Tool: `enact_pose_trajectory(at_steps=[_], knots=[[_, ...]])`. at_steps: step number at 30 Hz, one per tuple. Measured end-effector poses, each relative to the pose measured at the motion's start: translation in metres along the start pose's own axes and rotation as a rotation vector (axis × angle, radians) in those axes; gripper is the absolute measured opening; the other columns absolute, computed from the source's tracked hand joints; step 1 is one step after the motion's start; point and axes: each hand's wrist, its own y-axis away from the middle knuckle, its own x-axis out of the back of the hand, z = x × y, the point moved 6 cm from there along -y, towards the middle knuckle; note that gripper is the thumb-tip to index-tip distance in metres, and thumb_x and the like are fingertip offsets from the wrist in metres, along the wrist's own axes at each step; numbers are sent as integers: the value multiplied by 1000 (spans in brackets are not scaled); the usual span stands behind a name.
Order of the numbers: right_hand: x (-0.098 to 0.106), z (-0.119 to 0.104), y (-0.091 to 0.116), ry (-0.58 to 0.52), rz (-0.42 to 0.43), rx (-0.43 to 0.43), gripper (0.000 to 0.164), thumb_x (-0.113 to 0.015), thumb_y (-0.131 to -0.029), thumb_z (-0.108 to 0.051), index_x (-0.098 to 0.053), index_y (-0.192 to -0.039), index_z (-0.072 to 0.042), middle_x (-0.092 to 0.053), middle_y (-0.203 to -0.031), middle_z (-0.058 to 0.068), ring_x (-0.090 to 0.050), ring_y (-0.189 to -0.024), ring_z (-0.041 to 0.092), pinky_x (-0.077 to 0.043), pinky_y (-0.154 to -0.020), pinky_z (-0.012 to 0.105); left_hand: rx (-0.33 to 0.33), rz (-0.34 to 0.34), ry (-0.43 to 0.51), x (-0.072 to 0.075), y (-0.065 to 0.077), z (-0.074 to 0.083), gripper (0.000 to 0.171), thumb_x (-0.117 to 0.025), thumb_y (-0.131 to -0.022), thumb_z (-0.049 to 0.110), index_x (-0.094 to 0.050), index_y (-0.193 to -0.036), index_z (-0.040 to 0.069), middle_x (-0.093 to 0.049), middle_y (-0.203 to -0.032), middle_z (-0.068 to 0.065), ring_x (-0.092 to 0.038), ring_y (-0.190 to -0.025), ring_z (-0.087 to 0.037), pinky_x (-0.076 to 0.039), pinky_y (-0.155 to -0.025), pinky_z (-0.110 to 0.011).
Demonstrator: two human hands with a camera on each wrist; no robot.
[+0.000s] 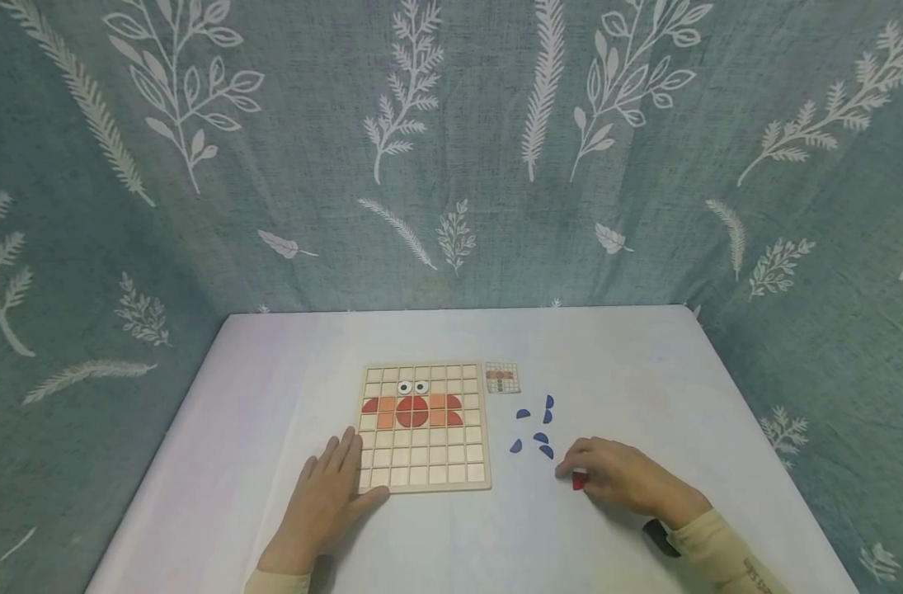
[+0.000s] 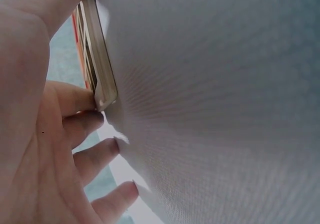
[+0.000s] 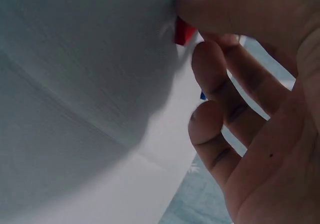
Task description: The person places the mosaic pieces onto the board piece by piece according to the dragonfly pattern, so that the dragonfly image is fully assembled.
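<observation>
"So, what's leftmost on the counter?"

"The left hand, fingers straight, around the near left corner of the board."

"And the red piece?"

"Beyond the board, toward the counter's right edge, pinched in the nearer right hand; its long axis is hidden."

"Which view adds something?"

"Right wrist: the thumb against it, unclear from the head."

Near the frame's centre, one board, two eye discs, four orange squares, seven red pieces; just right, one card, six blue half-discs; lower right, one red block; bottom, two hands
</observation>
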Motion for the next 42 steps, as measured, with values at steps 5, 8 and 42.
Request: enact_pose_trajectory(at_steps=[5,8,42], knots=[[1,3,-4,67,73,-26,26,-83,-82,-7,-78,-103,-22,-65,-99,-14,-60,-86,4,-57,-78,29,-7,5,-1,-1,0,0,93,-65,-92,60,-40,-151,-7,-37,-158,-23,-37,-142,-47,-34,-109,-68],[2,7,-6,118,108,-85,19,-85,-83,-19,-78,-101,-22,-61,-90,-16,-54,-77,2,-53,-70,25,-11,11,2,-1,1,-1,93,-66,-92,60,-40,-150,-7,-37,-158,-23,-37,-142,-47,-34,-109,-69],[3,15,-7,150,92,-172,22,-84,-83,-18,-78,-103,-24,-68,-102,-12,-64,-92,8,-59,-89,37,11,-14,-4,-1,-1,-1,94,-66,-91,60,-40,-151,-7,-37,-158,-23,-36,-143,-47,-33,-109,-68]])
